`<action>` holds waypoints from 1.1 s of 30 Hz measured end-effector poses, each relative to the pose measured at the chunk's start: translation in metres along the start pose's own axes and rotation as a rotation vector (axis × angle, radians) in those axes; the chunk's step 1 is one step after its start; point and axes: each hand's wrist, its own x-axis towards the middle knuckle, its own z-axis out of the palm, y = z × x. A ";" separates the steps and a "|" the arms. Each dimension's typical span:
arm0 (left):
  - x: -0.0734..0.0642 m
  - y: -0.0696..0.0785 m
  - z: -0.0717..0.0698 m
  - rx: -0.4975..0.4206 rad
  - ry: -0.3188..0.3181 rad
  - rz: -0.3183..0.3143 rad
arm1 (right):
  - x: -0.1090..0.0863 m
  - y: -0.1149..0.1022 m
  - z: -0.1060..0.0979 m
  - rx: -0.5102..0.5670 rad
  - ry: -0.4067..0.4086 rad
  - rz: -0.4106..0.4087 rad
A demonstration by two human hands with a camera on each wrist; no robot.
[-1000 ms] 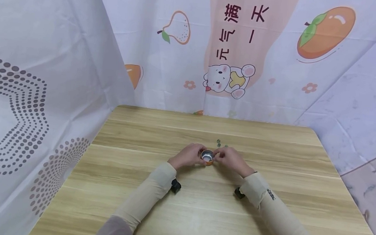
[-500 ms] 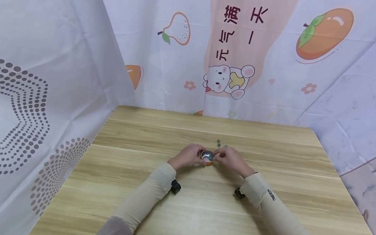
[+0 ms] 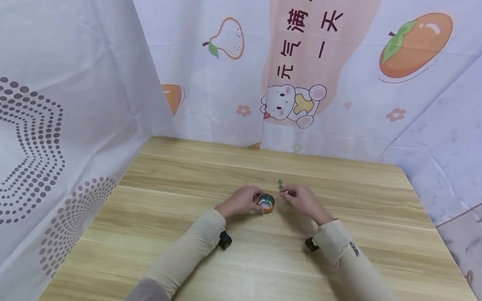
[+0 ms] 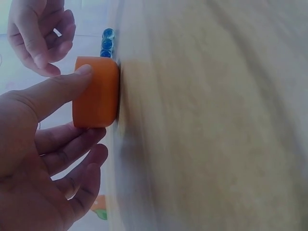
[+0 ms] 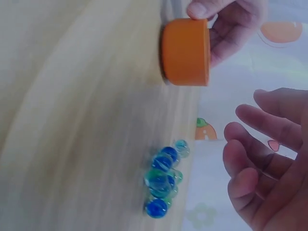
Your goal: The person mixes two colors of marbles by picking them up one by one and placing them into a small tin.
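The person's left hand (image 3: 241,200) is gripping an orange cup (image 5: 186,53), thumb on one side and fingers on the other, and the cup is standing upright on the table (image 3: 255,262), mouth facing up. The right hand (image 3: 302,202) is hovering near a small cluster of marbles (image 5: 159,181), fingers loosely bent away from the thumb; as far as I'm seeing, that grip is holding nothing.

It's the marbles I'm worrying about. They're lying loose, bunched close together on a smooth-looking top, so a fingertip landing off-centre could be sending one rolling, and one nudge could be scattering several. A marble pinched too lightly could be slipping away. If the left grip were tilting the cup, its contents could be spilling.

The head view is looking down into the cup, showing a silvery inside with a greenish glint I can't make out for certain; both wrist views are giving only its orange outside. The right wrist view, though, is revealing a whole bunch of blue and green marbles, while from above only a couple are showing, the right hand apparently hiding the others.
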 end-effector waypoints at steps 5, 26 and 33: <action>0.000 0.000 0.000 -0.017 -0.008 -0.013 | -0.001 0.000 -0.010 -0.006 0.024 0.008; -0.003 0.002 -0.001 -0.035 0.014 -0.001 | -0.008 0.025 -0.021 -0.093 0.027 0.069; -0.004 0.002 0.000 -0.040 0.015 -0.001 | -0.009 0.037 -0.016 -0.124 0.011 0.099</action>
